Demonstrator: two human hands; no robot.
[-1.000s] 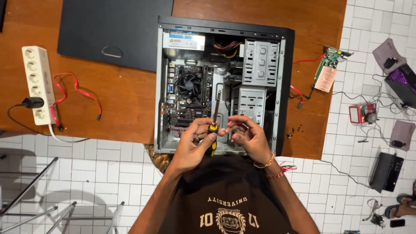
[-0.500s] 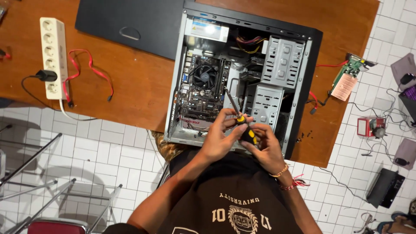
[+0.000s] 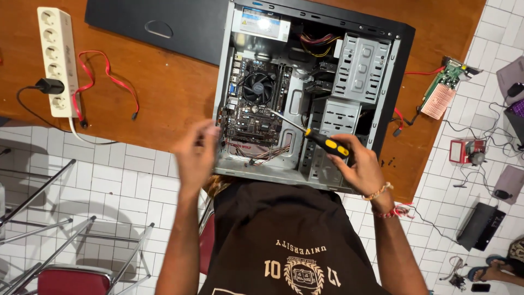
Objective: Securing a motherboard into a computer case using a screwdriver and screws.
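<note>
An open computer case lies on its side on a wooden table, with the motherboard and its round fan showing. My right hand grips a screwdriver with a yellow and black handle; its shaft points up-left toward the motherboard. My left hand is blurred, fingers apart, holding nothing, at the case's left front corner.
The black side panel lies behind the case on the left. A white power strip and red cable sit at the table's left. A loose circuit card lies at the right. Metal chairs stand on the tiled floor.
My two hands, which were together over the screwdriver, have parted. The left hand swung out to the left and the right hand keeps the screwdriver. The view shifted left.
</note>
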